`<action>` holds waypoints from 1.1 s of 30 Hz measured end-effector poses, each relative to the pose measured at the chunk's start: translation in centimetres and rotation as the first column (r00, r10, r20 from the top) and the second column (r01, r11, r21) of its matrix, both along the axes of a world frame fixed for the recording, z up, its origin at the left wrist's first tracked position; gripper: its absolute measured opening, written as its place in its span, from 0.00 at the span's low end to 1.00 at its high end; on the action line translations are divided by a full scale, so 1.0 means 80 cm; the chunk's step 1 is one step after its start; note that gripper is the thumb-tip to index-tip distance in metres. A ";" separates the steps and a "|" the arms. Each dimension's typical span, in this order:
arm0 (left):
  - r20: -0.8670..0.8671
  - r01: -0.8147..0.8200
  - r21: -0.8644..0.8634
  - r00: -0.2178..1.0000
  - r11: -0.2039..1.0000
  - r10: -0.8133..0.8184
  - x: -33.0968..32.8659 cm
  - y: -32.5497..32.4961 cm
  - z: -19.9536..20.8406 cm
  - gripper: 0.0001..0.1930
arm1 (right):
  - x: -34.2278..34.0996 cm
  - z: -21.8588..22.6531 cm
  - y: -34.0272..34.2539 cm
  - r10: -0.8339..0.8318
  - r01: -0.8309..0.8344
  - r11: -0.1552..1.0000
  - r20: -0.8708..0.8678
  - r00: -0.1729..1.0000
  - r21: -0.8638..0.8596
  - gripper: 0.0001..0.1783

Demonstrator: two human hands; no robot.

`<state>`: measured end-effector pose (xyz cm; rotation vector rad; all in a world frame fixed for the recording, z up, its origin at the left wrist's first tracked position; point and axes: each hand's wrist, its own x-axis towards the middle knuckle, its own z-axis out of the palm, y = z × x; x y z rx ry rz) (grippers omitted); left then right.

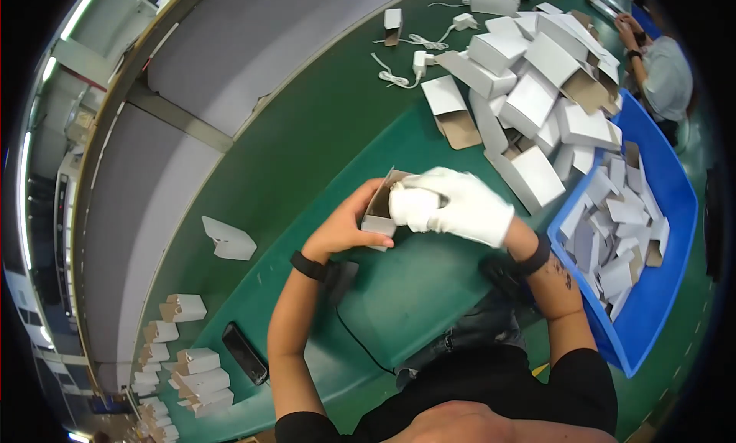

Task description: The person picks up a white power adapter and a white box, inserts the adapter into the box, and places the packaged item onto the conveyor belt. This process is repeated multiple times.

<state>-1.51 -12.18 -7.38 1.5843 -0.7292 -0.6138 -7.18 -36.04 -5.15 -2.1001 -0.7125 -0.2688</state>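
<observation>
My left hand, bare with a black wristband, grips a small white box. The box's brown inside faces my right hand, and my left thumb lies along its lower edge. My right hand wears a white glove and is at the open side of the box. Its fingers are curled together around something white that blends with the glove, so I cannot make out what they hold. Both hands are above the green table.
A heap of white boxes lies at the far right, beside white plug adapters with cables. A blue bin of small boxes stands at right. Several boxes and a black phone lie at left. Another person works at the far right.
</observation>
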 end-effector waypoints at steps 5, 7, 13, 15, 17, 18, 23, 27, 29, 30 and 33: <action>0.127 -0.015 0.052 0.992 0.999 0.008 -0.034 -0.019 -0.016 0.46 | -0.016 0.066 0.036 -0.116 -0.009 0.652 -0.111 0.987 -0.758 0.20; 0.202 -0.042 0.092 0.979 0.995 0.023 -0.042 -0.022 -0.012 0.45 | -0.015 0.072 0.036 -0.061 -0.083 0.706 -0.177 0.982 -0.703 0.17; 0.207 -0.099 -0.044 0.973 0.994 0.106 -0.046 -0.008 -0.024 0.42 | 0.006 0.047 0.052 0.032 -0.126 0.722 -0.150 0.988 -0.680 0.13; 0.385 -0.072 0.084 0.922 0.994 0.035 -0.045 -0.010 -0.010 0.42 | 0.008 0.039 0.060 0.086 -0.183 0.715 -0.175 0.981 -0.675 0.12; 0.432 -0.166 0.012 0.890 0.986 0.145 -0.026 0.006 -0.005 0.40 | 0.032 0.044 0.064 0.215 -0.260 0.810 -0.146 0.966 -0.526 0.12; 0.457 -0.252 -0.054 0.854 0.966 0.248 -0.015 0.016 -0.002 0.39 | 0.056 0.056 0.057 0.302 -0.314 0.876 -0.091 0.949 -0.366 0.13; 0.197 -0.534 -0.336 0.766 0.776 0.612 0.052 0.103 0.005 0.35 | 0.220 0.072 0.040 -0.529 0.509 0.640 0.150 0.835 -0.575 0.23; 0.158 -0.706 -0.234 0.651 0.669 0.742 0.071 0.167 -0.018 0.37 | 0.334 0.021 0.026 -0.742 0.524 0.273 0.170 0.649 -0.807 0.22; 0.157 -0.745 -0.167 0.626 0.645 0.764 0.079 0.180 -0.020 0.38 | 0.369 -0.006 0.015 -0.765 0.529 0.236 0.180 0.619 -0.816 0.21; 0.181 -0.766 -0.215 0.578 0.606 0.796 0.074 0.180 -0.012 0.37 | 0.379 -0.015 0.021 -0.769 0.492 0.229 0.154 0.620 -0.840 0.20; 0.208 -0.780 -0.306 0.505 0.546 0.837 0.055 0.161 0.022 0.36 | 0.387 -0.039 0.026 -0.795 0.408 0.190 0.104 0.597 -0.893 0.18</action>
